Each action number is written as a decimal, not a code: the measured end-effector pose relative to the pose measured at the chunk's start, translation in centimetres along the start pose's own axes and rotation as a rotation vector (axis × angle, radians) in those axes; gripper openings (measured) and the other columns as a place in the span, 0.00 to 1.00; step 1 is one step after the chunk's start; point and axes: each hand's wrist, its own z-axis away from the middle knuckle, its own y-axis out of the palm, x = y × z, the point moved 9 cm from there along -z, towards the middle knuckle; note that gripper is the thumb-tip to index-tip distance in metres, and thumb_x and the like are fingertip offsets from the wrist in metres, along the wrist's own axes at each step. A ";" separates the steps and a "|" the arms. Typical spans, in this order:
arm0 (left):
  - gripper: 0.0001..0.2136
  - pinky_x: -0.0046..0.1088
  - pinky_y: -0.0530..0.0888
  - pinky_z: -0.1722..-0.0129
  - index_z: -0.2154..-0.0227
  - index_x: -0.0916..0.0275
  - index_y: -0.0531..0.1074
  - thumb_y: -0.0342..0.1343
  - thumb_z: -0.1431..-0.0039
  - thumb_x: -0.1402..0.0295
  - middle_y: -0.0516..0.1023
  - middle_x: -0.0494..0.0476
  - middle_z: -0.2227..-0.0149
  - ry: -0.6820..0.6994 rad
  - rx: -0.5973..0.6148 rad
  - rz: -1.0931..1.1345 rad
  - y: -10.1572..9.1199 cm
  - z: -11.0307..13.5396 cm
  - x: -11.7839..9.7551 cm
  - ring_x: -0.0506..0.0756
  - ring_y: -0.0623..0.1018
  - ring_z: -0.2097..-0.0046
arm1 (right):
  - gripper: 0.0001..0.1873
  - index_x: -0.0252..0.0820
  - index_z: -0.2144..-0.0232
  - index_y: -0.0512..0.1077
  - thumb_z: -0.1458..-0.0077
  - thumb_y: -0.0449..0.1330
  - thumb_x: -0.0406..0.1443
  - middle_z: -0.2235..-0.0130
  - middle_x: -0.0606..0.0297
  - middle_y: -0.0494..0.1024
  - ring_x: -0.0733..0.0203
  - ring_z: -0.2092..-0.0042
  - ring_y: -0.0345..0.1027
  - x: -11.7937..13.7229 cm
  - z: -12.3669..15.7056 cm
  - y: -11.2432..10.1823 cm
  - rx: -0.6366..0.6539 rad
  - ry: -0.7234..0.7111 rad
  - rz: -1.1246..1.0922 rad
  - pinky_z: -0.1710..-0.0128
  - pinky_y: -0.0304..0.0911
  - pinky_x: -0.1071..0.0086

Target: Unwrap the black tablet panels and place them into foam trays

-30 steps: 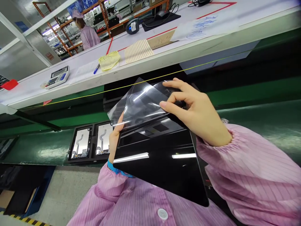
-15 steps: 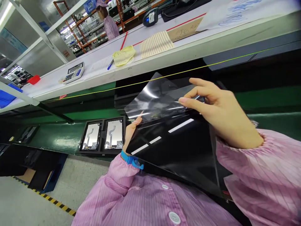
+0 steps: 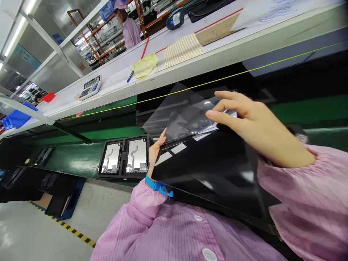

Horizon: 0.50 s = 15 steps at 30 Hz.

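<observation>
A glossy black panel [image 3: 217,174] is held tilted in front of my chest. My left hand [image 3: 156,152] grips its left edge from underneath, with a blue strap on the wrist. My right hand [image 3: 252,127] is at the panel's far corner, thumb and forefinger pinched on a clear protective film [image 3: 179,116]. The film is lifted off the far part of the panel and curls up toward the conveyor.
A black tray [image 3: 123,159] with two screen parts lies on the green conveyor belt [image 3: 73,159]. Above runs a white shelf [image 3: 190,61] with a calculator [image 3: 91,87], yellow notes [image 3: 145,65], a dotted sheet [image 3: 183,49] and a scanner [image 3: 175,18]. Another person [image 3: 129,29] stands far behind.
The view has swung left and down. The panel has tilted flatter toward me, and the reflections on it have shifted. My right hand keeps its pinch on the lifted film.
</observation>
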 end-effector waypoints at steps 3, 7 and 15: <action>0.21 0.36 0.58 0.30 0.43 0.58 0.72 0.52 0.40 0.70 0.72 0.49 0.37 0.118 0.015 0.064 0.7 1.6 -2.1 0.58 0.64 0.31 | 0.33 0.46 0.75 0.72 0.58 0.65 0.68 0.37 0.64 0.65 0.45 0.32 0.50 -1.1 1.0 -0.4 -0.035 0.049 -0.130 0.32 0.42 0.43; 0.22 0.37 0.56 0.30 0.43 0.57 0.71 0.56 0.41 0.70 0.72 0.49 0.37 0.209 0.075 0.105 2.0 3.2 -4.2 0.59 0.63 0.30 | 0.27 0.49 0.72 0.73 0.58 0.69 0.63 0.38 0.70 0.66 0.52 0.32 0.50 -2.3 2.5 -1.3 -0.184 0.105 -0.231 0.29 0.40 0.51; 0.24 0.43 0.56 0.30 0.42 0.56 0.68 0.57 0.44 0.67 0.72 0.50 0.37 0.248 0.150 0.133 2.4 2.6 -4.1 0.61 0.63 0.31 | 0.22 0.48 0.71 0.73 0.52 0.68 0.58 0.62 0.66 0.73 0.55 0.58 0.67 -5.0 3.5 -1.0 -0.162 0.212 -0.263 0.55 0.60 0.51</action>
